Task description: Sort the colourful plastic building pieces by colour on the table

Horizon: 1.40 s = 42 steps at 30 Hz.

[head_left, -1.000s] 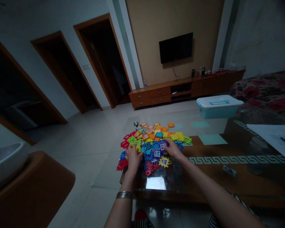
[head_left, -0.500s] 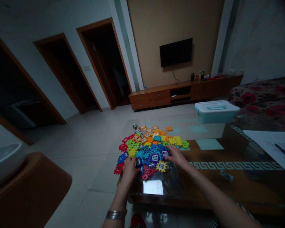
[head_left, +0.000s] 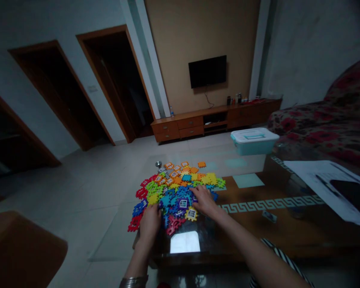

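A heap of colourful interlocking plastic tiles [head_left: 168, 198] with notched edges lies on the glass-topped table [head_left: 243, 236]. My left hand [head_left: 151, 220] is at the heap's front left, fingers curled in by the purple and blue tiles; whatever lies inside its grip is hidden. My right hand [head_left: 204, 202] rests over the heap's right side, thumb and fingers apart, partly covering a purple window tile [head_left: 195, 198]. Between the hands lie another purple window tile [head_left: 183, 204], a yellow window tile [head_left: 191, 214] and a pinkish-red tile [head_left: 175, 225].
A teal box with a white lid [head_left: 254, 142] stands at the table's far right. Papers [head_left: 312, 170] with a pen and a dark flat object lie on the right. A small metal object [head_left: 159, 164] sits behind the heap. A brown rounded seat [head_left: 24, 248] is at left.
The camera view has turned right, so the scene shifts left. My right hand has moved left onto the purple window tile. My left hand's fingers have closed in more.
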{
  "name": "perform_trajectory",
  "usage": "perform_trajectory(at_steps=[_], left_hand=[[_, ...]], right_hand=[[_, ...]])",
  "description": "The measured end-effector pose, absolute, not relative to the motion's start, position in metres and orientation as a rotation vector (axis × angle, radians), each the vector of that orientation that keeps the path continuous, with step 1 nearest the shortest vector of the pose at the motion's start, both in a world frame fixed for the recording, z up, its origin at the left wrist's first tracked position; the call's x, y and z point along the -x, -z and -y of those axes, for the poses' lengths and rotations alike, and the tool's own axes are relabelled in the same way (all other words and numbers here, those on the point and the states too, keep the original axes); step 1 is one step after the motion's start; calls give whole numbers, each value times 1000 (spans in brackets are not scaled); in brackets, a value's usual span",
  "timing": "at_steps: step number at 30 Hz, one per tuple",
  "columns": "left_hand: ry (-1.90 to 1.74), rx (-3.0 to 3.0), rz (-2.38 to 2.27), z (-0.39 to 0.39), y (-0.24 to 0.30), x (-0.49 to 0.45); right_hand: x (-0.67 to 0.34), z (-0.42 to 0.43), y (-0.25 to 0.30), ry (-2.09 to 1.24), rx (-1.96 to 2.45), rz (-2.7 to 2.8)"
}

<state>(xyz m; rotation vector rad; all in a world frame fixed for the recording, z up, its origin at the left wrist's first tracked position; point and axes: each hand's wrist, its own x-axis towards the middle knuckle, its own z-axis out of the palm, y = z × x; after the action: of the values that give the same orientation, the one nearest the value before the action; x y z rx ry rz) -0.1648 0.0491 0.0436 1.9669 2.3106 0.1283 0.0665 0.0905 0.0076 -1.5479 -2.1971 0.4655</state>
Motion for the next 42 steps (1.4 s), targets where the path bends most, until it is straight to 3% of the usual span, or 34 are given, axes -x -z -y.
perform_trajectory(at_steps=[5, 10, 16, 21, 29, 33, 38, 42], left_hand=[[-125, -1882, -2434, -56, -59, 169], [-486, -1949, -2429, -60, -66, 155], [-827, -2227, -1825, -56, -47, 87], [-771, -2409, -1500, -45, -27, 10], [-216, -2513, -1438, -25, 0, -47], [-239, -2432, -1361, -25, 3, -42], [-396, -2417, -1373, -27, 12, -37], [-437, -2397, -1297, -33, 16, -41]], right_hand=[[-104, -94, -14, -535, 1559, 2078], [-189, -96, -13, -442, 1733, 1935], [-261, -77, 4, -470, 1716, 2021], [-273, -63, 17, -527, 1797, 2138], [-277, -64, 20, -497, 1758, 2076], [-266, -57, 12, -533, 1674, 2071], [-262, -51, 2, -396, 1927, 2076], [-275, -58, 3, -493, 1955, 2141]])
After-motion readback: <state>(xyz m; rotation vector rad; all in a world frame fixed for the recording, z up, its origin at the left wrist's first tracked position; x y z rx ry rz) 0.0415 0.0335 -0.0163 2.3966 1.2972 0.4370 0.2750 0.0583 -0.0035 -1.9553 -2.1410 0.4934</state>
